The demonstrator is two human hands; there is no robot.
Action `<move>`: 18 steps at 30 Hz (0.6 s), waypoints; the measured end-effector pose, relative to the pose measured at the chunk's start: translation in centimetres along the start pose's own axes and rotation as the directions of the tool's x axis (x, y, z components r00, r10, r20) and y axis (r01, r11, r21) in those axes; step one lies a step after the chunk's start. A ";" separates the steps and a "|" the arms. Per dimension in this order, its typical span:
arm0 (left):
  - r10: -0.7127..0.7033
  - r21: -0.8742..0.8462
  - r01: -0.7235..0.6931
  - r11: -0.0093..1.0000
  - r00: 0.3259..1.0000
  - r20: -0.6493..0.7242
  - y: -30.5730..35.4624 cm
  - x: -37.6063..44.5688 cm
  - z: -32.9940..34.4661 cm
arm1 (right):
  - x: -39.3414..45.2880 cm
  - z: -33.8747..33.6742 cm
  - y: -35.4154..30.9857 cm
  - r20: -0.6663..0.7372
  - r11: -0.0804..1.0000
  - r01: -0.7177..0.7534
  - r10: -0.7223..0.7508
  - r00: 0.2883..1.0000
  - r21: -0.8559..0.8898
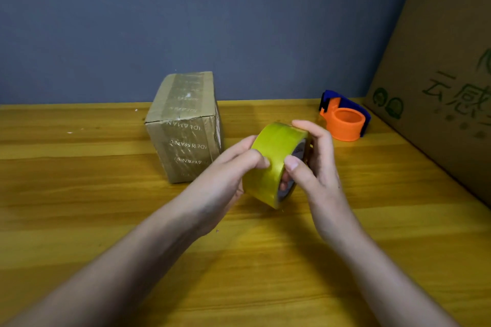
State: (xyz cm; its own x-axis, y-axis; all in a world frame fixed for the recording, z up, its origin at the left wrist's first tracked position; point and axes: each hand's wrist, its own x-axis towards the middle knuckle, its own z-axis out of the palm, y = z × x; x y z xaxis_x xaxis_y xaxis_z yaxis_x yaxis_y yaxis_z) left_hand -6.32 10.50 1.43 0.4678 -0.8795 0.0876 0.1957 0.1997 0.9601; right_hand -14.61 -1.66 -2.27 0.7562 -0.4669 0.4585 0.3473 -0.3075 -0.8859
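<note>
Centre frame: left hand (225,180) and right hand (318,167) both grip yellow tape roll (269,148). Taped carton (186,127) left of centre, contents unseen.

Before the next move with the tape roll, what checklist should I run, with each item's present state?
1. Grip on the tape roll by left hand and right hand: ok, fingers curl round it.
2. Roll lifted off the table: cannot tell; its lower edge sits close to the wood.
3. Loose tape end found: cannot tell; none shows.
4. Orange hub of the dispenser empty: ok; it stands beyond the right hand.
5. The small box out of the way: ok; it stands apart, left of the roll.
</note>
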 end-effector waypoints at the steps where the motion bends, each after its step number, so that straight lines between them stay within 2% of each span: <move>1: 0.005 0.008 -0.005 1.000 1.000 0.009 -0.1 0.0 0.1 | 0.1 0.0 0.1 -0.004 1.000 -0.012 0.012 1.000 0.008; 9: -0.013 0.024 0.012 1.000 0.999 0.040 -0.2 -0.1 0.0 | 0.1 -0.2 0.5 0.001 0.996 -0.029 0.029 1.000 0.089; 18: 0.017 0.101 -0.015 0.995 1.000 -0.022 -0.9 0.0 0.4 | 0.4 0.5 0.4 0.027 0.994 -0.078 0.076 0.997 0.082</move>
State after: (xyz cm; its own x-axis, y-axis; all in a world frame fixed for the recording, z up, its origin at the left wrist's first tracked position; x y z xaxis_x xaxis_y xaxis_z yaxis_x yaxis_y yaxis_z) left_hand -6.81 10.18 0.66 0.4897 -0.8663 0.0980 0.1004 0.1676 0.9807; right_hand -13.87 -1.61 -2.48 0.7952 -0.4665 0.3874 0.3312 -0.2012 -0.9219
